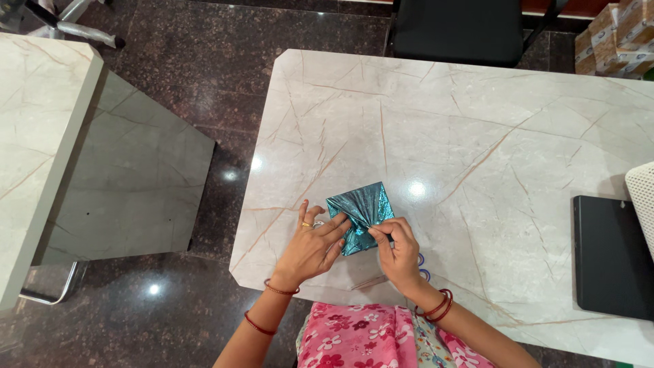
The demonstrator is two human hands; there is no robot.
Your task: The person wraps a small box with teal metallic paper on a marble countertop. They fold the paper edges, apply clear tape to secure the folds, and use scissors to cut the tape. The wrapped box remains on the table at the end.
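A shiny teal sheet of paper (361, 208), folded into a small square, lies on the pale marble table (477, 136) near its front edge. My left hand (312, 247) rests on the sheet's left corner, fingers spread flat and pressing it down. Pinching the sheet's lower edge between thumb and fingers is my right hand (396, 253). Both wrists carry red bangles, and the left hand has a ring.
A black flat case (610, 255) lies at the table's right edge beside a white mesh object (644, 197). A black chair (456, 27) stands behind the table. A second marble table (34, 150) is at the left, and cardboard boxes (616, 34) at top right.
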